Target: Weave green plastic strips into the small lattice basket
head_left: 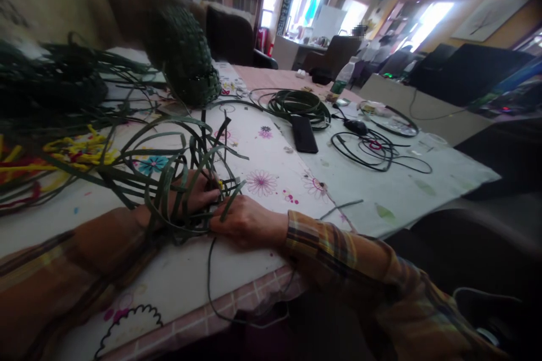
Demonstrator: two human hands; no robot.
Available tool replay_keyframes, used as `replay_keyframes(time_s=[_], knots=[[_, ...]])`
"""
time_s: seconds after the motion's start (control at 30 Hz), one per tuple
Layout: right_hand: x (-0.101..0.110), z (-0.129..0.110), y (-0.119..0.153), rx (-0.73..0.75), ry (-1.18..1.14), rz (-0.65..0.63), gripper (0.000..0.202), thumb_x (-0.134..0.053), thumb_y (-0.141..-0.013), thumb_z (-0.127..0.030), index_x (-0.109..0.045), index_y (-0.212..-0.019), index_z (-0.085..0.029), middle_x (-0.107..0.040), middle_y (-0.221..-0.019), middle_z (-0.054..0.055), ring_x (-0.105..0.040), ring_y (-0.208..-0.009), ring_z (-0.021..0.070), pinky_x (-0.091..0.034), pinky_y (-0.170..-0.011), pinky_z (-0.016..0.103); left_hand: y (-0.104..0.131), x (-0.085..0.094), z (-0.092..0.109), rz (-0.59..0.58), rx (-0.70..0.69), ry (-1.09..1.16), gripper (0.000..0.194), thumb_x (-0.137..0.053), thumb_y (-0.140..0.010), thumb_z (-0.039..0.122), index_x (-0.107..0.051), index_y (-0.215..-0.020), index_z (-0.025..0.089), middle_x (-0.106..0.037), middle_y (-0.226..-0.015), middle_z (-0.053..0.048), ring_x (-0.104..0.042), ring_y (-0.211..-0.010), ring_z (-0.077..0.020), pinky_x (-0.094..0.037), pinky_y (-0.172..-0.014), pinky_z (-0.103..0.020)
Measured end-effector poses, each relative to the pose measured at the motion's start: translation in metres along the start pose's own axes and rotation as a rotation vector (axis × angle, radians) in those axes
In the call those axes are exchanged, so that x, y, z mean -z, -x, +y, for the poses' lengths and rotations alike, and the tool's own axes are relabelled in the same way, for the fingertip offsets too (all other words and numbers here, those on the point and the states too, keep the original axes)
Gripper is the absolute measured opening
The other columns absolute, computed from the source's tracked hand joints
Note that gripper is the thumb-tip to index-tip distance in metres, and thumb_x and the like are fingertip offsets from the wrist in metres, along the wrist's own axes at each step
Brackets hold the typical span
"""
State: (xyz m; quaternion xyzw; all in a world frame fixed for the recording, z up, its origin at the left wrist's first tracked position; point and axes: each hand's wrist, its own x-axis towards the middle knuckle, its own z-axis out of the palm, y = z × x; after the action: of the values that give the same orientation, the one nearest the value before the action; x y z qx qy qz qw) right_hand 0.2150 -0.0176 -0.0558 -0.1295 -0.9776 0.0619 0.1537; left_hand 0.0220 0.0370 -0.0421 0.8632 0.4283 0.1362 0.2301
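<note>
Dark-green flat pliable strips (163, 183), too tangled to count, loop above the white flowered tablecloth (182, 279), around two bare hands, longest ends trailing leftward. The right hand (245, 220) pinches some; the left hand (197, 194) sits behind loops, its grip impossible to tell. Beyond: one black rectangular phone (304, 135), one clear plastic bottle (342, 79), label illegibly blurred.

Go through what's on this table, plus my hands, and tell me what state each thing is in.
Left hand: fingers closed on green strips
Right hand: fingers closed on the same strips
Green strips: loose ends looping and crossing around the left hand
Coil of green strip: wound in rings, lying flat
Phone: lying flat, dark side up
Bottle: standing upright
Yellow strands: tangled heap
</note>
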Motion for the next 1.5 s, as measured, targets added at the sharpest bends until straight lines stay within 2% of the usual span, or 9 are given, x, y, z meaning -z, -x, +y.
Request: replay_keyframes(time_s=[0.27,0.4,0.67,1.0,1.17,1.27,1.37,1.47,1.5], knots=[[0.0,0.0,0.0,0.001,0.018,-0.001,0.026,-0.04,-0.101,-0.009,-0.06,-0.087,-0.018,-0.066,-0.081,0.004,-0.058,-0.079,0.0169,-0.044,-0.076,0.031,0.005,-0.004,0.002,0.093,0.079,0.202,0.03,-0.059,-0.082,0.048,-0.069,-0.089,0.021,-0.075,-0.081,-0.001,-0.069,-0.072,-0.022,-0.051,-0.066,-0.03],[-0.001,0.0,-0.001,-0.001,0.027,-0.002,0.026,-0.041,-0.1,-0.008,-0.059,-0.085,-0.019,-0.067,-0.08,0.004,-0.058,-0.078,0.0168,-0.043,-0.075,0.031,0.004,-0.005,0.0,0.111,0.105,0.253,0.025,-0.056,-0.077,0.04,-0.068,-0.088,0.022,-0.074,-0.076,0.001,-0.068,-0.072,-0.0226,-0.05,-0.064,-0.03],[-0.003,-0.001,-0.001,0.01,0.025,0.011,0.027,-0.041,-0.099,-0.005,-0.061,-0.087,-0.018,-0.068,-0.083,0.005,-0.061,-0.082,0.0166,-0.044,-0.079,0.03,-0.002,0.002,0.001,-0.016,0.022,0.093,0.022,-0.054,-0.077,0.034,-0.071,-0.084,0.022,-0.076,-0.079,-0.001,-0.071,-0.078,-0.0241,-0.051,-0.074,-0.032],[-0.001,-0.001,0.0,0.005,0.022,-0.003,0.027,-0.041,-0.099,-0.005,-0.062,-0.088,-0.018,-0.066,-0.08,0.004,-0.06,-0.081,0.0165,-0.046,-0.078,0.03,-0.001,-0.001,-0.005,0.023,0.034,0.116,0.021,-0.056,-0.079,0.036,-0.072,-0.081,0.023,-0.074,-0.077,0.0,-0.07,-0.073,-0.0223,-0.05,-0.071,-0.03],[-0.004,0.0,-0.001,-0.022,-0.012,-0.017,0.025,-0.043,-0.104,-0.011,-0.061,-0.088,-0.018,-0.065,-0.083,0.005,-0.06,-0.084,0.0166,-0.047,-0.081,0.03,-0.013,-0.003,-0.02,-0.147,-0.067,0.186,0.028,-0.061,-0.083,0.049,-0.072,-0.078,0.024,-0.071,-0.072,-0.002,-0.067,-0.069,-0.0221,-0.051,-0.069,-0.03],[-0.004,0.002,0.001,-0.088,-0.103,0.08,0.025,-0.044,-0.105,-0.016,-0.059,-0.085,-0.019,-0.063,-0.08,0.004,-0.058,-0.08,0.0166,-0.046,-0.077,0.03,-0.018,0.015,-0.019,-0.177,-0.039,0.176,0.027,-0.062,-0.08,0.047,-0.074,-0.086,0.023,-0.074,-0.081,-0.005,-0.069,-0.077,-0.0246,-0.055,-0.076,-0.034],[0.0,0.004,0.001,-0.23,-0.337,0.308,0.028,-0.05,-0.105,-0.027,-0.055,-0.078,-0.02,-0.053,-0.07,-0.001,-0.049,-0.067,0.0133,-0.04,-0.067,0.028,-0.009,0.053,-0.009,-0.095,0.023,0.112,0.031,-0.062,-0.082,0.047,-0.075,-0.093,0.021,-0.074,-0.083,-0.005,-0.069,-0.081,-0.0258,-0.056,-0.079,-0.037],[0.007,0.009,-0.001,-0.414,-0.595,0.558,0.041,-0.059,-0.101,-0.038,-0.045,-0.066,-0.021,-0.037,-0.062,-0.006,-0.036,-0.059,0.0096,-0.032,-0.059,0.025,0.015,0.092,0.009,0.107,-0.026,-0.017,0.034,-0.06,-0.085,0.051,-0.076,-0.091,0.021,-0.072,-0.08,-0.001,-0.066,-0.079,-0.0217,-0.055,-0.085,-0.036],[0.009,0.013,-0.003,-0.476,-0.671,0.646,0.044,-0.062,-0.098,-0.04,-0.042,-0.063,-0.021,-0.034,-0.061,-0.007,-0.033,-0.059,0.009,-0.031,-0.058,0.025,0.024,0.1,0.016,0.323,-0.084,-0.058,0.036,-0.06,-0.086,0.053,-0.077,-0.092,0.022,-0.074,-0.087,0.0,-0.067,-0.083,-0.0207,-0.054,-0.09,-0.036]])
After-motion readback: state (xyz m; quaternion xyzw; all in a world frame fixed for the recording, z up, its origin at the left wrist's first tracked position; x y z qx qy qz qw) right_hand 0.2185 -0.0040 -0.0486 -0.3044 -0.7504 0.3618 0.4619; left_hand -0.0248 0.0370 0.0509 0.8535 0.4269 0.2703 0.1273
